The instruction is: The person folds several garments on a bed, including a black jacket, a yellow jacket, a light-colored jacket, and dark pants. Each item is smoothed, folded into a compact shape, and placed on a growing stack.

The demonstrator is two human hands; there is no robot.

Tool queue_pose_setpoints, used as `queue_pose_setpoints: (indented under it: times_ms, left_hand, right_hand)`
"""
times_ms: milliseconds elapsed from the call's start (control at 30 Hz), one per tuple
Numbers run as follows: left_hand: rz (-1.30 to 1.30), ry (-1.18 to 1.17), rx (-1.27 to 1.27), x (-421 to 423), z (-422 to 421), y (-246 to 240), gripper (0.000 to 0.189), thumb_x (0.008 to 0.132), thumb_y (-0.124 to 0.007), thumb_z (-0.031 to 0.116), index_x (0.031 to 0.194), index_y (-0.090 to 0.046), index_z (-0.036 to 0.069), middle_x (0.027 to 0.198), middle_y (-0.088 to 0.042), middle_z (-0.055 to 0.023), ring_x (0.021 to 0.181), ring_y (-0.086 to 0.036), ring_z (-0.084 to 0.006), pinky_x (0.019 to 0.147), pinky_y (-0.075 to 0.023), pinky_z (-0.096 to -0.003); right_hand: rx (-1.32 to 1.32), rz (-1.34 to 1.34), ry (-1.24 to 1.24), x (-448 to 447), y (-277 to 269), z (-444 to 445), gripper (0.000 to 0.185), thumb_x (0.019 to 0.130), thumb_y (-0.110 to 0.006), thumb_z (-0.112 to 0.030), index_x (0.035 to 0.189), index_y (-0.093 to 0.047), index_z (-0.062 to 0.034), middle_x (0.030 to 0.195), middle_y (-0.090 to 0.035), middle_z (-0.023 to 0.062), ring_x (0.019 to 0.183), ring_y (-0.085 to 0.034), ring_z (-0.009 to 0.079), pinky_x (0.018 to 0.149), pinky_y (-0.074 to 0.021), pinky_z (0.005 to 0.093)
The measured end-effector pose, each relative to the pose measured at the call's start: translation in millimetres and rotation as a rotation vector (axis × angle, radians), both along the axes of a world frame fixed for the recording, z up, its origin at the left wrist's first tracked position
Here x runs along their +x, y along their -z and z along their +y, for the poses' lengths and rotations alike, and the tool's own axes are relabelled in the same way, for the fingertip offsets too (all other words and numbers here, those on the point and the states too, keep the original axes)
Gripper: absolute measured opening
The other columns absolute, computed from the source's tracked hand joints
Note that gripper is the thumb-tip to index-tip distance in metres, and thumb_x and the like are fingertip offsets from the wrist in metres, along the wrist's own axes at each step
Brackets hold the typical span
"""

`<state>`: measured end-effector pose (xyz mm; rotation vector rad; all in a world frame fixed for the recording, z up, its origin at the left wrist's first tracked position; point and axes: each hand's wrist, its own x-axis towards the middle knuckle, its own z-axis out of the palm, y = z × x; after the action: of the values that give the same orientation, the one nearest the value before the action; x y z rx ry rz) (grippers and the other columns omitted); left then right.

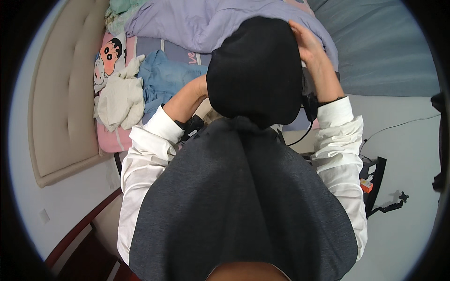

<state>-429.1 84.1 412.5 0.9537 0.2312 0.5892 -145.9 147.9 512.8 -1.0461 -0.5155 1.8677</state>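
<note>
A rounded piece of black cloth (256, 70) is raised in front of my chest, over the bed. At its upper right edge, the fingers of my right hand (306, 44) hold the cloth. Only the wrist and heel of my left hand (201, 86) show at the cloth's left edge. The fingers are hidden behind it. On the bed to the left lie a light blue denim garment (163, 79) and a crumpled cream garment (119, 100).
A purple quilt (197, 24) covers the far part of the bed. The padded headboard (66, 91) stands at left, near a cartoon-print pillow (109, 58). Grey-blue curtain-like fabric (383, 52) hangs at right. A black cable (305, 135) runs by my right wrist. A jointed black arm (390, 207) is lower right.
</note>
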Motion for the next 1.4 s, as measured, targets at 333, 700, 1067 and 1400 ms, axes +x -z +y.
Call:
queue_pose_setpoints:
  times_ms: [333,700,1067,1400]
  left_hand:
    - [-0.311,-0.027,-0.554,-0.7,15.4,-3.8,0.033,0.091,-0.04,0.022,0.114,-0.051,0.001,0.109,-0.058,-0.0112,0.097,-0.057,-0.0228,0.083,-0.0477,-0.0349]
    - [0.027,-0.433,-0.774,-3.7,-1.2,-26.8,0.037,0.09,-0.039,0.027,0.108,-0.054,-0.002,0.106,-0.059,-0.014,0.099,-0.056,-0.0241,0.087,-0.0449,-0.0355]
    - [0.687,-0.661,0.335,14.6,13.7,-28.7,0.032,0.086,-0.051,0.026,0.101,-0.055,-0.002,0.093,-0.062,-0.0042,0.082,-0.058,-0.0138,0.076,-0.0443,-0.0282]
    - [0.828,-1.135,0.871,19.8,70.9,-70.3,0.03,0.089,-0.039,0.019,0.104,-0.052,-0.003,0.089,-0.055,-0.0302,0.09,-0.051,-0.045,0.076,-0.0422,-0.0439]
  right_hand:
    - [-0.264,0.124,-0.01,-10.4,45.9,-102.5,0.068,0.088,-0.04,-0.053,0.12,-0.043,0.0071,0.112,-0.055,0.0155,0.1,-0.056,0.0238,0.082,-0.0485,0.036]
    - [0.195,-0.017,0.204,-19.8,56.3,-97.7,0.058,0.08,-0.056,0.002,0.132,-0.031,-0.0057,0.103,-0.055,0.0164,0.091,-0.058,0.0225,0.078,-0.0511,0.0351]
    - [0.224,-0.235,0.27,-6.5,35.9,-98.1,0.044,0.082,-0.054,0.002,0.125,-0.041,-0.0025,0.103,-0.056,0.0157,0.093,-0.058,0.0221,0.082,-0.0494,0.0341]
    - [0.495,-0.475,0.219,-22.3,-13.4,-58.1,0.044,0.082,-0.059,-0.006,0.123,-0.044,-0.0019,0.107,-0.055,0.0136,0.095,-0.055,0.0185,0.085,-0.0445,0.0295]
